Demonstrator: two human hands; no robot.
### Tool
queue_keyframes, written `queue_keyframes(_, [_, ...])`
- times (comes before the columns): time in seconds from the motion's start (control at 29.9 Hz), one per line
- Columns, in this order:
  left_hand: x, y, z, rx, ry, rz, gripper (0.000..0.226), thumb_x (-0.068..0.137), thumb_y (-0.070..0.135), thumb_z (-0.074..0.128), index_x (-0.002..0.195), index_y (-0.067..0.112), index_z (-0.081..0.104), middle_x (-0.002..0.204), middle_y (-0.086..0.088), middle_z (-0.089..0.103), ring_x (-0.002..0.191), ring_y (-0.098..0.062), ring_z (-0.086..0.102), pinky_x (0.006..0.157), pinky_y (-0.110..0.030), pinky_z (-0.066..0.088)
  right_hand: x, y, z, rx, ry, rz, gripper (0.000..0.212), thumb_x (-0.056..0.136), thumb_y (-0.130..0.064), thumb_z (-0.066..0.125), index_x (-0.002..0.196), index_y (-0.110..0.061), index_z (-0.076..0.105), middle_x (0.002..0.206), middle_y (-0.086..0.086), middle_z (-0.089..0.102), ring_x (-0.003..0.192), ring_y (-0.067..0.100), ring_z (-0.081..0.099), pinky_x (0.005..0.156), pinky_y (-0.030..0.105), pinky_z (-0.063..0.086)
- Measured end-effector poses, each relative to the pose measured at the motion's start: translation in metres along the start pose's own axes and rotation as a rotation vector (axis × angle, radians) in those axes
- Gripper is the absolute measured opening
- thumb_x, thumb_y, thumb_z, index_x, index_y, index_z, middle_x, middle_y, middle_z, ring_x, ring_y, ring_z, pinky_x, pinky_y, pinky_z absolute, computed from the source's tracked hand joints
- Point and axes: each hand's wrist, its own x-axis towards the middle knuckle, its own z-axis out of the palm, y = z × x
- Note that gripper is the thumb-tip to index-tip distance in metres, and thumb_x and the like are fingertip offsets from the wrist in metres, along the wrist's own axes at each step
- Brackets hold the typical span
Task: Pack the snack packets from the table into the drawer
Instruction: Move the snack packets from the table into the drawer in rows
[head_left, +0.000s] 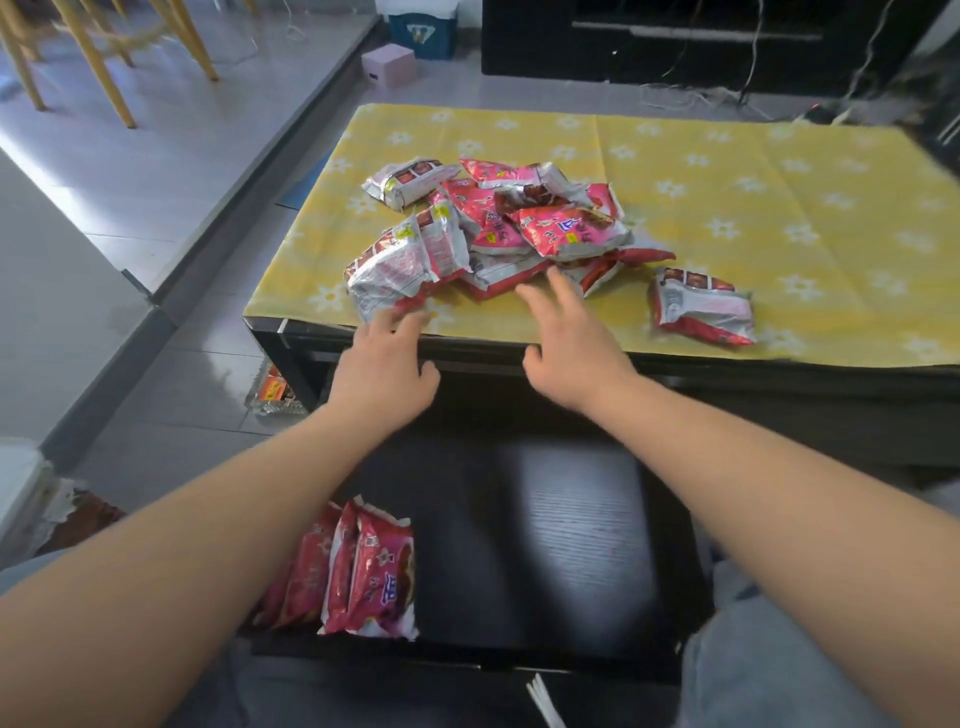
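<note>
A heap of several red and white snack packets (498, 223) lies on the yellow flowered tablecloth (753, 171). One packet (701, 312) lies apart to the right near the front edge. Below the table a black drawer (545, 545) stands pulled out, with a few packets (374, 571) standing on edge at its left side. My left hand (387, 364) reaches over the table's front edge, its straight fingers touching the nearest white packet (400, 275). My right hand (569, 343) is spread, its fingertips at the heap's lower edge. Neither hand holds anything.
A glass dish (275, 392) sits on the floor left of the table. A pink box (388, 65) and a blue bin (423, 28) stand beyond the table, with a black TV cabinet (701, 41) and cables behind. Wooden chair legs (93, 62) are at the far left.
</note>
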Motion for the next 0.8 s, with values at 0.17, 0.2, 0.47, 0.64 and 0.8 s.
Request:
queue_keyframes(0.17, [0.04, -0.001, -0.008, 0.045, 0.067, 0.004, 0.076, 0.089, 0.031, 0.062, 0.158, 0.022, 0.03, 0.164, -0.019, 0.025, 0.148, -0.043, 0.027, 0.114, -0.056, 0.039, 0.039, 0.023, -0.015, -0.304, 0.129, 0.024, 0.085, 0.086, -0.016, 0.055, 0.162, -0.024, 0.017, 0.171, 0.021, 0.002, 0.158, 0.04, -0.011, 0.124, 0.06, 0.018])
queue_keyframes(0.2, [0.048, -0.001, -0.008, 0.042, 0.065, -0.004, 0.078, 0.09, 0.031, 0.062, 0.159, 0.022, 0.027, 0.166, -0.02, 0.02, 0.152, -0.043, 0.021, 0.118, -0.057, 0.035, 0.047, 0.028, -0.017, -0.319, 0.142, 0.048, 0.088, 0.087, -0.014, 0.056, 0.162, -0.026, 0.013, 0.172, 0.019, -0.002, 0.158, 0.039, -0.014, 0.124, 0.063, 0.015])
queue_keyframes(0.47, [0.095, -0.005, 0.005, 0.069, 0.058, -0.14, 0.101, 0.09, 0.038, 0.067, 0.165, 0.022, -0.001, 0.172, -0.023, -0.002, 0.157, -0.047, -0.006, 0.125, -0.061, 0.01, 0.102, 0.062, -0.024, -0.324, 0.129, 0.102, 0.098, 0.096, -0.027, 0.066, 0.164, -0.032, -0.004, 0.174, 0.004, -0.002, 0.16, 0.033, -0.001, 0.122, 0.069, 0.005])
queue_keyframes(0.64, [0.109, -0.013, 0.009, -0.002, 0.055, -0.166, 0.098, 0.09, 0.036, 0.07, 0.164, 0.018, 0.008, 0.166, -0.017, 0.024, 0.153, -0.039, 0.02, 0.122, -0.057, 0.027, 0.108, 0.067, -0.016, -0.371, 0.109, 0.144, 0.098, 0.089, -0.022, 0.072, 0.163, -0.036, 0.009, 0.151, 0.013, 0.038, 0.142, 0.039, 0.033, 0.117, 0.074, 0.018])
queue_keyframes(0.8, [0.112, -0.022, 0.006, -0.139, 0.075, -0.124, 0.079, 0.099, 0.038, 0.056, 0.163, 0.017, 0.017, 0.161, -0.015, 0.033, 0.146, -0.037, 0.035, 0.115, -0.054, 0.037, 0.1, 0.068, -0.004, -0.355, 0.114, 0.118, 0.082, 0.092, -0.031, 0.07, 0.16, -0.033, 0.023, 0.151, 0.015, 0.033, 0.141, 0.04, 0.031, 0.118, 0.069, 0.02])
